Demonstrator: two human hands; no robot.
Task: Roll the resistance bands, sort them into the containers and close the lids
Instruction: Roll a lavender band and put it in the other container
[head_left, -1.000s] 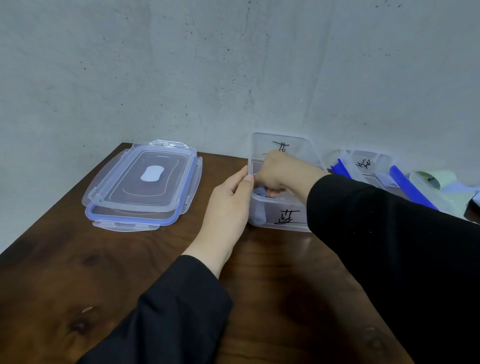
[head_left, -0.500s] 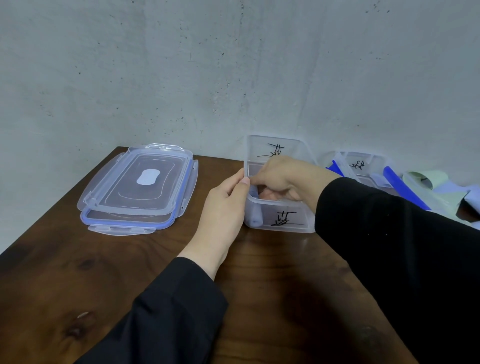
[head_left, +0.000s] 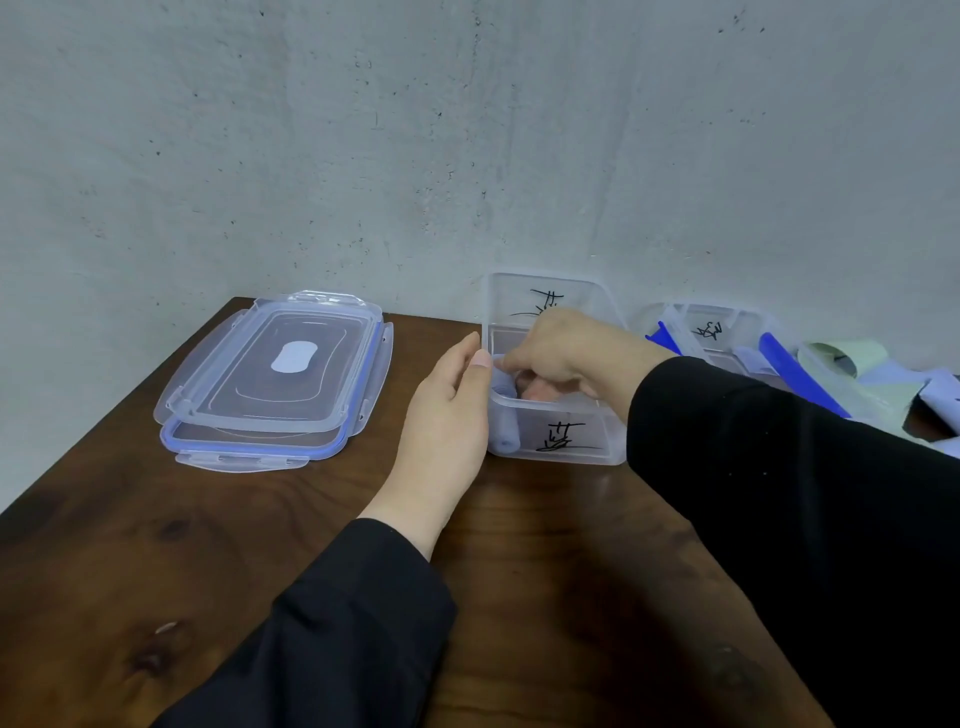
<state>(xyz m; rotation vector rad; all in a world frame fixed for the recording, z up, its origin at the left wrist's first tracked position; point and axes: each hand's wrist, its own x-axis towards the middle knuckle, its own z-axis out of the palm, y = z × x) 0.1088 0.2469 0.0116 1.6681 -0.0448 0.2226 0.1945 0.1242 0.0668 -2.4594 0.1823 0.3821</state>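
Head view: pale blue rolled band (head_left: 506, 415) now pressed lower in clear marked container (head_left: 558, 441) (back edge, brown wooden table (head_left: 156, 545)) by curled right hand (head_left: 566, 348); spread left hand (head_left: 447, 415) steadies it; placement judged nearly done.

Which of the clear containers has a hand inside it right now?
The nearer container, the one closest to the stacked lids. The right hand reaches into it; the other container, farther right, has no hand in it.

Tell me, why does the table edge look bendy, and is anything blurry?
Head view: the wide lens bows the table edge; light is soft and even, without glare; the lids look sharp; the roll inside the container looks hazy through plastic.
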